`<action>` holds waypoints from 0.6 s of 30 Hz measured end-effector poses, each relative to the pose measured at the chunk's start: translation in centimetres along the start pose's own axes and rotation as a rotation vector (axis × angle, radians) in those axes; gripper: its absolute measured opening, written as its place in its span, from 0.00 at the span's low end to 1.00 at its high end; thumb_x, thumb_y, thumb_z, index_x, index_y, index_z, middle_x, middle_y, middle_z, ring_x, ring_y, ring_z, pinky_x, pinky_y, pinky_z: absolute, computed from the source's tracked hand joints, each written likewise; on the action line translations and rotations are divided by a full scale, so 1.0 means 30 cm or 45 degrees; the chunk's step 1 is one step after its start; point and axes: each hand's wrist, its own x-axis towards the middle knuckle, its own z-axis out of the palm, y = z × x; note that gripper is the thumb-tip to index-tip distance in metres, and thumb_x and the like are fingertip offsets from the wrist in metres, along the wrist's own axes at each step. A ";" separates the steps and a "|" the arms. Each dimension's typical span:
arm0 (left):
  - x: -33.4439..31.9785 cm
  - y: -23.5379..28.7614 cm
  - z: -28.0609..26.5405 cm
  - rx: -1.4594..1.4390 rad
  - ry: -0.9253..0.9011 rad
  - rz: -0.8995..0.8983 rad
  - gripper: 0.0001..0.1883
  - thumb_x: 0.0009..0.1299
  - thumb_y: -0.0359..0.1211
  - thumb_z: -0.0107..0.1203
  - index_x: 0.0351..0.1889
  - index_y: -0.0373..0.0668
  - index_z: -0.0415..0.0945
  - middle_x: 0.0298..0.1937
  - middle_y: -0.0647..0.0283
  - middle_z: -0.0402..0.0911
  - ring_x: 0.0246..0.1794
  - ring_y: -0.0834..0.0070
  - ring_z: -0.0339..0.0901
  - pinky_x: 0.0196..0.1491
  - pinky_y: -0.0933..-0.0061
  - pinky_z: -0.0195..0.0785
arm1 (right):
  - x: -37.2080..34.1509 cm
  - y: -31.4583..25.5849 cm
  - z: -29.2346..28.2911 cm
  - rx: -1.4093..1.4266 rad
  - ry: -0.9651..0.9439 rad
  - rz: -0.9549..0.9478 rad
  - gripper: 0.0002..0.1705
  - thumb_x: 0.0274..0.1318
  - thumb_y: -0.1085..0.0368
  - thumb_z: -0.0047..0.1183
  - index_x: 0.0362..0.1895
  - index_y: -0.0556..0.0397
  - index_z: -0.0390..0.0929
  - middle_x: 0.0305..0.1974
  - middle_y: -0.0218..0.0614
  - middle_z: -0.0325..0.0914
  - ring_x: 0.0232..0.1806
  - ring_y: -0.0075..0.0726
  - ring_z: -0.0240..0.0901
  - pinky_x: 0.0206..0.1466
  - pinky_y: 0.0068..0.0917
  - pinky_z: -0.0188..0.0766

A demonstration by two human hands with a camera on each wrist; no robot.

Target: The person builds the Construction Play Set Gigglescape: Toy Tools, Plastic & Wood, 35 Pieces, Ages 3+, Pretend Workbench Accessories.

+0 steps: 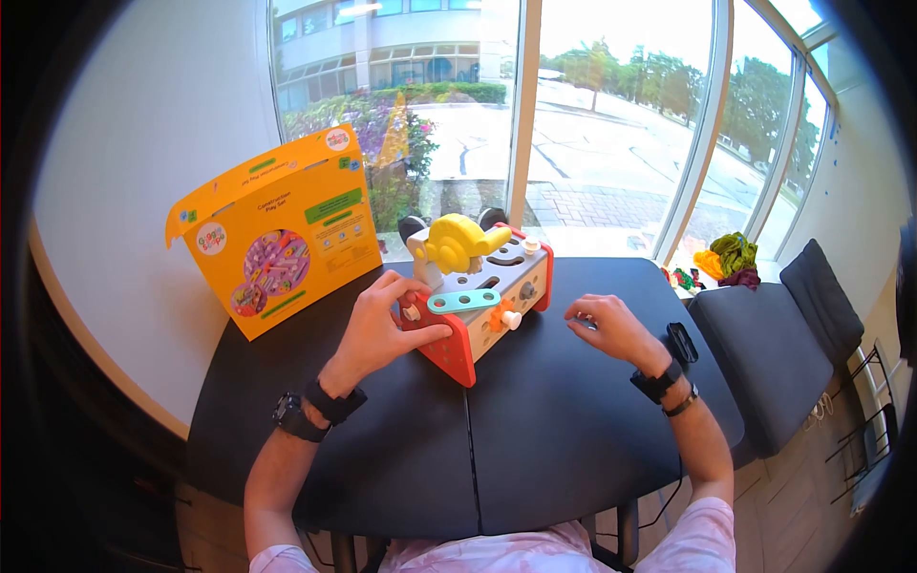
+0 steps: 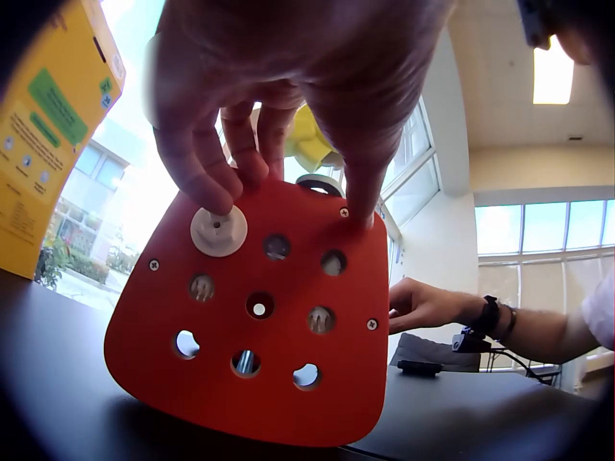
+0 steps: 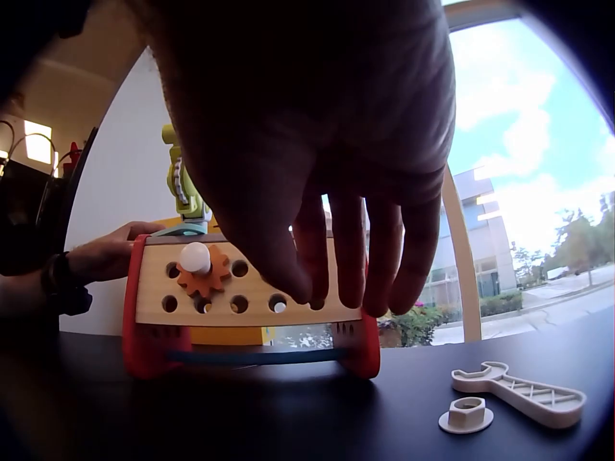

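A toy workbench (image 1: 521, 306) with red end panels and pale wooden sides stands on the black table. My left hand (image 1: 377, 320) grips its near red panel (image 2: 259, 336) at the top, thumb on one edge. One fingertip rests at a white nut (image 2: 219, 232) on that panel. A teal strip with holes (image 1: 464, 302) lies across the top, and an orange gear (image 3: 204, 273) with a white bolt (image 3: 195, 256) sits on the wooden side. My right hand (image 1: 616, 329) hovers beside the bench, fingers relaxed and holding nothing. A yellow plastic piece (image 1: 456, 242) sits on top.
A pale toy wrench (image 3: 528, 392) and a flanged nut (image 3: 467, 414) lie on the table (image 1: 382, 468) near my right hand. An orange play set box (image 1: 277, 229) stands at the left. A black case (image 1: 682, 342) lies by the right edge, beside a grey chair (image 1: 759, 334).
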 end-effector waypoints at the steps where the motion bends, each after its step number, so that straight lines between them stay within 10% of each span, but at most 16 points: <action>1: -0.001 -0.002 0.002 0.004 0.002 -0.002 0.31 0.60 0.51 0.88 0.52 0.43 0.90 0.46 0.63 0.82 0.46 0.68 0.84 0.51 0.66 0.81 | -0.004 0.004 0.003 0.008 -0.002 0.011 0.07 0.71 0.68 0.66 0.48 0.57 0.89 0.46 0.45 0.91 0.49 0.50 0.91 0.56 0.41 0.87; 18: -0.011 -0.028 -0.024 -0.007 0.042 -0.055 0.30 0.62 0.44 0.86 0.58 0.46 0.86 0.45 0.69 0.80 0.47 0.78 0.81 0.42 0.73 0.80 | -0.128 0.252 0.041 -0.163 -0.107 0.218 0.10 0.69 0.70 0.63 0.49 0.53 0.94 0.47 0.44 0.92 0.53 0.57 0.87 0.63 0.49 0.82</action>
